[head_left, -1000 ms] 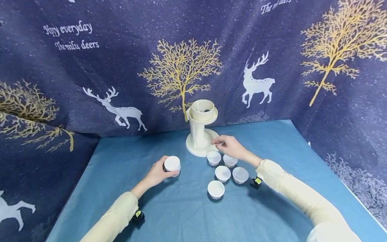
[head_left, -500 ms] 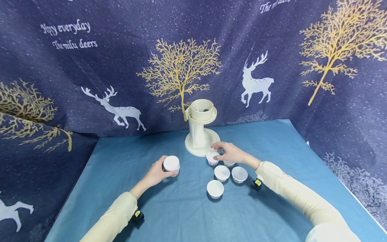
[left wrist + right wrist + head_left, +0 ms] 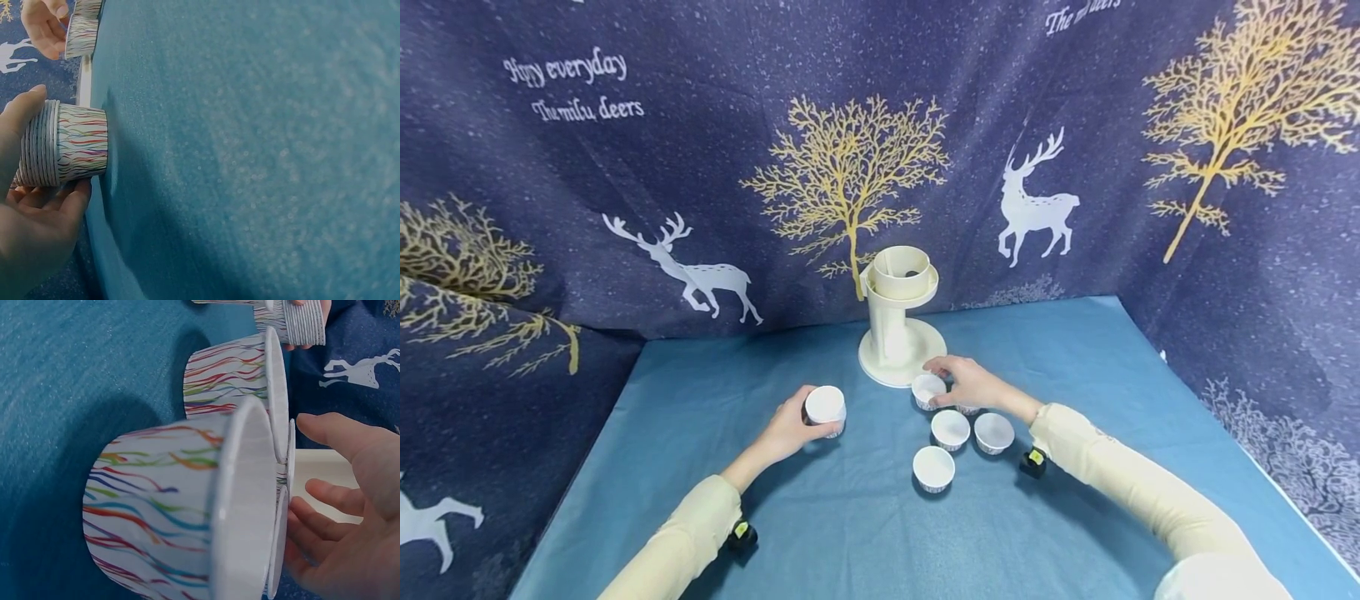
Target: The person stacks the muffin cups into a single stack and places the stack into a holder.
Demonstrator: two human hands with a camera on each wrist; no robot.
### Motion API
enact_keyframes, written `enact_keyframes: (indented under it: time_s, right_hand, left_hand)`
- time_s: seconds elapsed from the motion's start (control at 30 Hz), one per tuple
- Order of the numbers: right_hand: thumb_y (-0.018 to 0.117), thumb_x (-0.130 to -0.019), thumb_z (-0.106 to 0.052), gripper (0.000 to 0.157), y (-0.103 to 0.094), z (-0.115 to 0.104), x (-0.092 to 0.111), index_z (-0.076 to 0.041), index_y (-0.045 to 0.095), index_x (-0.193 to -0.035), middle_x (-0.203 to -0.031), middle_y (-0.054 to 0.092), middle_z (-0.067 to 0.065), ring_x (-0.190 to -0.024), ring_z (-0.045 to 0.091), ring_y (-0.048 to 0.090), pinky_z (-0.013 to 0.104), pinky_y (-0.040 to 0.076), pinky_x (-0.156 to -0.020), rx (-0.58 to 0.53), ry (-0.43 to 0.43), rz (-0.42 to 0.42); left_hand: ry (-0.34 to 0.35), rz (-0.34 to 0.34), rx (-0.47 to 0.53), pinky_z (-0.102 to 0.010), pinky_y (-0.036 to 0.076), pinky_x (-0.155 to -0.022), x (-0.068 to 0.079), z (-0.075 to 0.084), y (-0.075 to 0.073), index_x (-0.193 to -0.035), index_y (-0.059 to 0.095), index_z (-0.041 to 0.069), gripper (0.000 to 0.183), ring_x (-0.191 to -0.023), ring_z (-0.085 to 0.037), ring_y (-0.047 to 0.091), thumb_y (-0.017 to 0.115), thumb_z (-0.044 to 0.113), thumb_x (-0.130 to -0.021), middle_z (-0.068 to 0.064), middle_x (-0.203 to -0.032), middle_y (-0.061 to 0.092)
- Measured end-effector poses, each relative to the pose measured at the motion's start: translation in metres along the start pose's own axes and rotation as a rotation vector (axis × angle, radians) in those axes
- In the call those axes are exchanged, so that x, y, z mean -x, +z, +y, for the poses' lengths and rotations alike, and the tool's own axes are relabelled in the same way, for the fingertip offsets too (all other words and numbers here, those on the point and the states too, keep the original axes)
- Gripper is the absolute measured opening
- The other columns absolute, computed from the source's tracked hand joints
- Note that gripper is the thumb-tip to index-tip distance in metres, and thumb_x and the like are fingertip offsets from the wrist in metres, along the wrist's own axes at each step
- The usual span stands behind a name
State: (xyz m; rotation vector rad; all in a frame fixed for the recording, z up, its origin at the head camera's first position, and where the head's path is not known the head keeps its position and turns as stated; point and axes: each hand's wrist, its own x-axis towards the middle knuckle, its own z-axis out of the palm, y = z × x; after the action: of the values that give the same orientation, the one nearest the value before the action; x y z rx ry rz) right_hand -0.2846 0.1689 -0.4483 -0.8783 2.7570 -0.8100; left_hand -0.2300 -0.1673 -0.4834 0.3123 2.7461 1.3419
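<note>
My left hand (image 3: pixel 785 431) grips a stack of nested white paper cups (image 3: pixel 825 405) on the left of the cloth. In the left wrist view, the stack (image 3: pixel 81 140) has wavy coloured stripes, thumb on one side and fingers on the other. My right hand (image 3: pixel 976 384) hovers over the loose cups, thumb and fingers spread about the rim of the far-left cup (image 3: pixel 927 388); whether they touch it is unclear. Its palm partly covers another cup (image 3: pixel 967 410). The right wrist view shows a striped cup (image 3: pixel 150 512) close up, beside the half-bent fingers (image 3: pixel 322 519).
Three more cups stand nearer: a middle cup (image 3: pixel 951 429), a right cup (image 3: pixel 994 432) and a front cup (image 3: pixel 934 468). Behind them rises a cream stand (image 3: pixel 889 329) with a round base and a ring-shaped top. A patterned dark-blue curtain (image 3: pixel 700 192) hangs behind the blue cloth (image 3: pixel 820 525).
My right hand has lowered from beside the stand's base onto the far cups, its thumb coming round the near side of the far-left cup. The left hand and its stack stay in place.
</note>
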Motion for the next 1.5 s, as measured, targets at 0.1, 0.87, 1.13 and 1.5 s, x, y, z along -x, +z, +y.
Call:
enact_keyframes:
  time_s: [0.1,0.87,1.13,1.5]
  right_hand:
    - [0.082,-0.077,-0.028,0.064,0.003,0.000,0.000,-0.003,0.057,-0.130,-0.120,0.064,0.011,-0.104,0.024,0.059,0.041,0.048,-0.091,-0.007,0.025,-0.017]
    - [0.079,-0.079,-0.030,0.061,0.011,0.000,-0.001,-0.002,0.058,-0.129,-0.115,0.065,0.011,-0.098,0.022,0.059,0.039,0.048,-0.085,0.023,0.046,-0.007]
    - [0.080,-0.079,-0.030,0.063,0.010,-0.001,-0.001,-0.001,0.057,-0.130,-0.116,0.065,0.011,-0.101,0.022,0.060,0.040,0.049,-0.087,0.023,0.044,-0.020]
    - [0.079,-0.078,-0.034,0.052,0.010,-0.001,-0.005,-0.010,0.062,-0.122,-0.111,0.066,0.003,-0.099,0.019,0.061,0.038,0.049,-0.086,0.018,0.020,0.024]
  left_hand:
    - [0.005,0.002,-0.002,-0.043,0.048,-0.091,0.001,0.001,0.000,-0.127,0.052,0.004,0.064,-0.109,-0.026,0.060,0.083,0.027,-0.075,-0.014,-0.119,0.063]
    - [-0.004,0.013,-0.011,-0.044,0.048,-0.091,0.001,-0.002,0.001,-0.127,0.052,0.002,0.066,-0.108,-0.028,0.060,0.084,0.026,-0.075,-0.015,-0.119,0.062]
    - [0.002,-0.001,-0.010,-0.043,0.048,-0.089,0.000,-0.001,0.000,-0.127,0.052,0.004,0.065,-0.107,-0.027,0.061,0.084,0.026,-0.075,-0.014,-0.118,0.063]
    - [0.011,-0.008,-0.024,-0.042,0.050,-0.087,0.000,-0.001,0.000,-0.129,0.051,0.004,0.066,-0.108,-0.027,0.062,0.082,0.026,-0.076,-0.015,-0.120,0.062]
